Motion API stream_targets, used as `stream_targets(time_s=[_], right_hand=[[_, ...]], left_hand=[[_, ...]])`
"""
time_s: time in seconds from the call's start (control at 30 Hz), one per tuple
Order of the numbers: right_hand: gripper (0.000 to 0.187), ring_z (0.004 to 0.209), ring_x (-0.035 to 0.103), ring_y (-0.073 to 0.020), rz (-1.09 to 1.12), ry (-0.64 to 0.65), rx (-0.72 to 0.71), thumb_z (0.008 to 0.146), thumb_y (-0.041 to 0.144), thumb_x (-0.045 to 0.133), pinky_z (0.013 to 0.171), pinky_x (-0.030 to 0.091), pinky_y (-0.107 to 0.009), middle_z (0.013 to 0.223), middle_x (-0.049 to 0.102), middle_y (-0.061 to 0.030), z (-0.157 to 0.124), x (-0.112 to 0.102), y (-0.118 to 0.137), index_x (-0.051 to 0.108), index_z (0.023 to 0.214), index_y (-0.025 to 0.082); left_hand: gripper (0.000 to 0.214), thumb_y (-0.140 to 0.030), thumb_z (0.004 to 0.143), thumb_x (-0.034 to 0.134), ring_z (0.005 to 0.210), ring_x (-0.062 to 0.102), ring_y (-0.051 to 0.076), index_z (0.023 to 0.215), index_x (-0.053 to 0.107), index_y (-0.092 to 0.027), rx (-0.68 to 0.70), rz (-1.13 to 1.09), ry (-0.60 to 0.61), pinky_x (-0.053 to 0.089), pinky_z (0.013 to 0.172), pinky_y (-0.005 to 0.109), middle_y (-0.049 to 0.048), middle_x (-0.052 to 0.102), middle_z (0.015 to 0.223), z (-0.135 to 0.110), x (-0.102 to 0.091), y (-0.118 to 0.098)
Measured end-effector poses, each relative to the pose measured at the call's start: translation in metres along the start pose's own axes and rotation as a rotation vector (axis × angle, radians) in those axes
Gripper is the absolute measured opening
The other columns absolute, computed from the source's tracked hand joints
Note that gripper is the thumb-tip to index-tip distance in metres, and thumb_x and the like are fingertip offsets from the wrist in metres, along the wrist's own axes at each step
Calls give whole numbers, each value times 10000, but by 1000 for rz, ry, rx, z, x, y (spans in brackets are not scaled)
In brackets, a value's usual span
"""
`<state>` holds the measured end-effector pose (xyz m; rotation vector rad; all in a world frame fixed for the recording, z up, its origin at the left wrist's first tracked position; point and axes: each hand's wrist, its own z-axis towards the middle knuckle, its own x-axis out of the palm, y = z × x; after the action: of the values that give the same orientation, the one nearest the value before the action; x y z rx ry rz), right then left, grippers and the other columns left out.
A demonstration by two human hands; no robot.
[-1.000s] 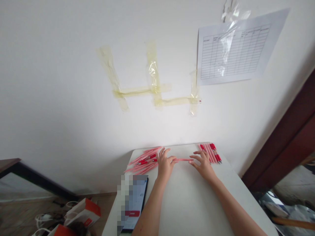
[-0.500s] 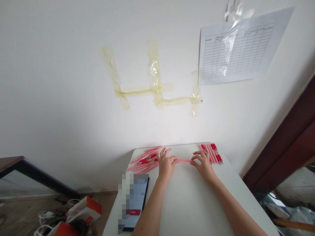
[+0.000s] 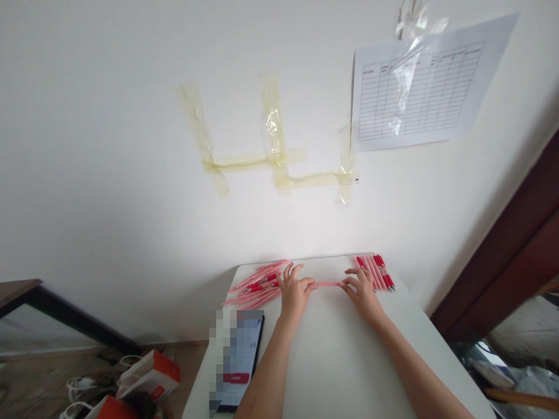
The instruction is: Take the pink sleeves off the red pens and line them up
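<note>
A slim pink pen-like stick (image 3: 328, 284) is stretched level between my two hands, just above or on the white table. My left hand (image 3: 295, 294) pinches its left end between thumb and forefinger, with the other fingers raised. The right end is pinched by my right hand (image 3: 362, 293), fingers curled. Beside my left hand lies a loose pile of pink sticks (image 3: 257, 298), some red pens with silver tips among them. Just beyond my right hand, several pink sticks and red pens (image 3: 376, 272) lie side by side in a row.
A phone (image 3: 244, 355) with its screen lit lies at the left of the white table (image 3: 340, 361). The wall behind carries yellowed tape (image 3: 273, 128) and a printed sheet (image 3: 419, 93). On the floor at left are orange-and-white boxes (image 3: 152, 372) and cables.
My fingers have shifted slightly on the pink stick, the right fingertips now a little farther right. The piles have stayed as they were.
</note>
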<state>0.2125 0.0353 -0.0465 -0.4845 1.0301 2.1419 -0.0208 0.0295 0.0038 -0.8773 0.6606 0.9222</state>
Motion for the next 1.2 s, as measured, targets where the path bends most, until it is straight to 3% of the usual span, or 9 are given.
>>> stream_targets(time_s=[0.33,0.53,0.77,1.2], right_hand=[[314,1216,481,-329,23,-20,-18,926,554,563,1008,459,-568,1187,603,-100,1,0,-3,739,952,295],[372,1208,488,-325,28,-20,0,891,600,596,1014,462,-552,1185,603,-102,0,1,-3,732,1060,298],[391,1239,455,-349,20,1,6,945,564,515,1021,444,-592,1167,616,-111,0,0,-3,749,829,274],[277,1226,480,-336,39,-24,-14,910,537,594,1005,449,-574,1168,623,-94,2,-2,-2,729,900,295]], left_hand=[[76,-357,834,739,1414,377,353,879,799,-364,-10,-9,8,197,1159,719,14,605,1385,-1,0,0],[71,-366,824,747,1408,388,353,873,798,-369,-21,2,4,210,1151,719,11,611,1385,0,0,-1],[80,-370,829,741,1408,383,350,885,798,-370,-22,4,19,190,1159,712,15,612,1381,0,-1,-1],[79,-351,822,751,1393,402,357,878,799,-380,-10,15,0,217,1144,720,16,621,1365,-1,-1,-1]])
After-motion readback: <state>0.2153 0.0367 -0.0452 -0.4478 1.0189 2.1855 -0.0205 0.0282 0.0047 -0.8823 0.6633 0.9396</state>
